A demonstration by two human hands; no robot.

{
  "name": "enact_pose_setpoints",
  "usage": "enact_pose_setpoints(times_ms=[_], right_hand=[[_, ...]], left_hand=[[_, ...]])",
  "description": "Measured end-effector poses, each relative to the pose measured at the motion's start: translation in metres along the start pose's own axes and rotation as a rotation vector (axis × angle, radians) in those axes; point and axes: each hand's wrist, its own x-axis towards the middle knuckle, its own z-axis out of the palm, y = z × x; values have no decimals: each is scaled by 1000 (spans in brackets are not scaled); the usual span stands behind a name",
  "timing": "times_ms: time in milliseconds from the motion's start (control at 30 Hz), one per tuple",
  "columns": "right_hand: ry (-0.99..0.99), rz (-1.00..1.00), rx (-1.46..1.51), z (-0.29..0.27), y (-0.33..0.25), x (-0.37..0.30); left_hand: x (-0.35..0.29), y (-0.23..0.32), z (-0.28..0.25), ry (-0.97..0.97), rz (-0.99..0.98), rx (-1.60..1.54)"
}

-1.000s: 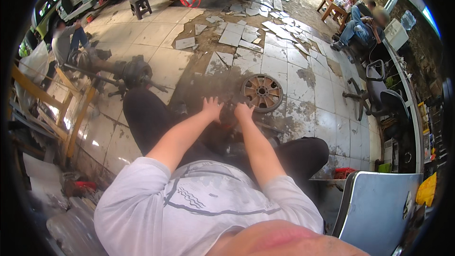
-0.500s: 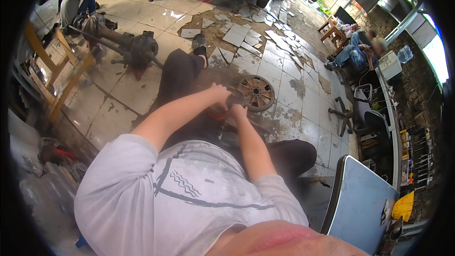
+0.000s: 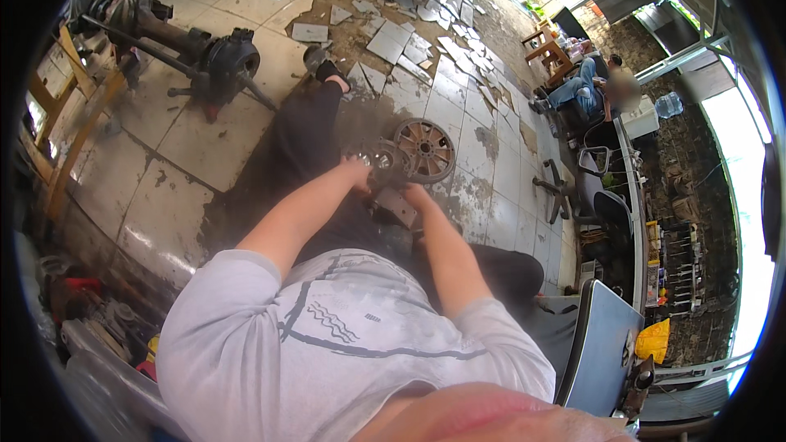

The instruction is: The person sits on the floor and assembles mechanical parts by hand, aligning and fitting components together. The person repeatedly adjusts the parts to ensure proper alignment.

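Note:
Between my two hands, over the floor in front of my lap, is a dark, greasy metal part (image 3: 385,160) with a rounded ring shape and bright shiny spots. My left hand (image 3: 357,172) grips its near left side, the fingers partly hidden behind it. On the right side, my right hand (image 3: 416,196) is closed at the edge of the part, beside a brownish flat-faced block (image 3: 395,207). Whether block and part are one piece I cannot tell. Just beyond them a rusty spoked disc (image 3: 424,151) with a toothed-looking centre hole lies flat on the tiles.
A vehicle axle with a round housing (image 3: 232,64) lies at the left. Broken tiles (image 3: 393,41) cover bare ground ahead. Office chairs (image 3: 602,188) and a seated person (image 3: 602,86) are at the right. A blue-grey panel (image 3: 598,352) stands near my right side.
The view has tilted and shifted, so the surroundings sit further left and higher. My hands have spread slightly apart, and the part's ring and shiny spots now show.

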Motion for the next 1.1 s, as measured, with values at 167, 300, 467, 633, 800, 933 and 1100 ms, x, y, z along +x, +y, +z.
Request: enact_pose_setpoints(times_ms=[167, 300, 467, 633, 800, 933, 1100], right_hand=[[-21, 329, 2, -40, -30, 31], [114, 346, 254, -71, -64, 42], [353, 174, 334, -69, -87, 52], [309, 174, 39, 14, -99, 42], [80, 8, -272, 51, -104, 35], [14, -120, -497, 38, -124, 34], [56, -122, -452, 41, -104, 36]], left_hand=[[-5, -33, 4, -84, -74, -44], [-5, -45, -1, -160, -153, -25], [-1, -59, -4, -88, -185, -73], [-8, -67, -10, -106, -234, -59], [1, -63, -5, -105, -234, -19], [11, -54, -5, -178, -190, 64], [34, -46, -2, -144, -168, 116]])
